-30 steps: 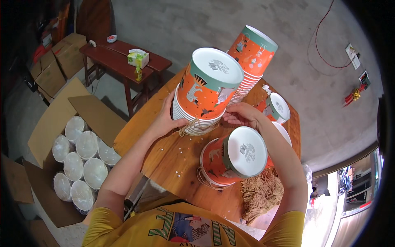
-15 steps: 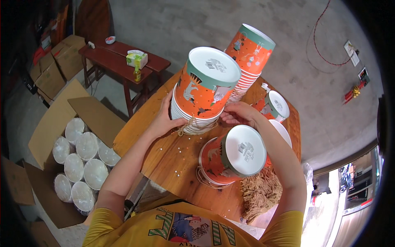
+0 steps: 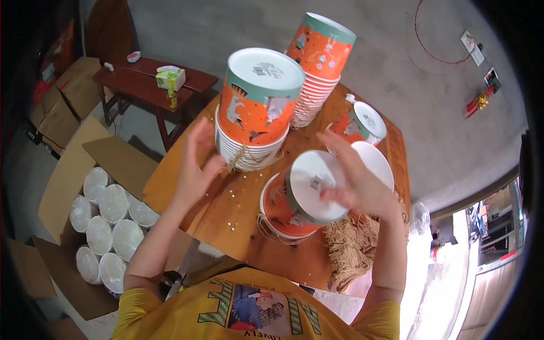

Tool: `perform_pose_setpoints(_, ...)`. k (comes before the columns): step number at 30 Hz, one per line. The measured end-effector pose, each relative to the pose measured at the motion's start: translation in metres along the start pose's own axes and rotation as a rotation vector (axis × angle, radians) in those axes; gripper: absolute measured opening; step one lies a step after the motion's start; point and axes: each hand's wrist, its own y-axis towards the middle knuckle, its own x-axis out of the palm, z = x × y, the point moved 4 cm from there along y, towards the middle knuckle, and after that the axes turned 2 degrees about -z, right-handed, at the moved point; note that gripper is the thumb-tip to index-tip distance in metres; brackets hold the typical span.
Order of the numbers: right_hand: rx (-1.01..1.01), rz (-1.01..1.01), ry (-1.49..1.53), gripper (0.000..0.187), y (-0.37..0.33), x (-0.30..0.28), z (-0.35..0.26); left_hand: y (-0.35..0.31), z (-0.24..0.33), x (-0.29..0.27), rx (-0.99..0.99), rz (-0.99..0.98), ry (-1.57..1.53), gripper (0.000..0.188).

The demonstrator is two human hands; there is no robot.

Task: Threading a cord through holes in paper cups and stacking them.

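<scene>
A stack of upside-down orange paper buckets (image 3: 258, 116) with green bands and white bottoms stands on the wooden table, cord loops hanging round its lower rims. My left hand (image 3: 196, 167) is just left of that stack, fingers apart, holding nothing. Over the near bucket (image 3: 292, 207), which stands upside down with cord at its rim, hovers my right hand (image 3: 360, 181); it is somewhat blurred, its fingers spread. Whether it touches the bucket's white bottom I cannot tell. A bundle of tan cords (image 3: 354, 243) lies beside this bucket, under my right forearm.
A taller bucket stack (image 3: 323, 51) rises at the back. Another bucket (image 3: 368, 122) and a white round piece (image 3: 375, 164) are at the table's right. On the left, an open carton (image 3: 62, 209) holds several wrapped white stacks. A dark red bench (image 3: 144, 79) carries a tissue box (image 3: 170, 77).
Both hands have let go of the tall bucket stack. My left hand has drawn off to its left; my right hand has moved right and nearer, over the near bucket. The whole view has shifted slightly.
</scene>
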Motion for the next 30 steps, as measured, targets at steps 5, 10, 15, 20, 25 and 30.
perform_pose_setpoints(5,0.103,-0.064,-0.318,0.107,-0.029,0.029,-0.013,-0.057,0.026,0.062,0.052,-0.503,0.133,0.112)
perform_pose_setpoints(10,-0.012,0.064,-0.237,0.086,-0.034,0.034,-0.01,-0.07,0.019,0.086,-0.144,-0.631,0.134,0.126)
perform_pose_setpoints(15,-0.104,0.23,-0.157,0.065,-0.041,0.025,-0.013,-0.083,-0.001,0.082,-0.275,-0.593,-0.098,0.106)
perform_pose_setpoints(20,-0.143,0.288,-0.01,0.061,-0.044,0.019,0.0,-0.086,-0.009,0.08,-0.738,-0.341,-0.814,0.06)
perform_pose_setpoints(25,-0.157,0.293,0.01,0.057,-0.043,0.016,-0.001,-0.085,-0.013,0.081,-0.783,-0.351,-0.974,0.059)
perform_pose_setpoints(30,-0.152,0.34,0.064,0.059,-0.048,0.002,-0.003,-0.089,-0.015,0.078,-0.747,-0.253,-0.617,0.054)
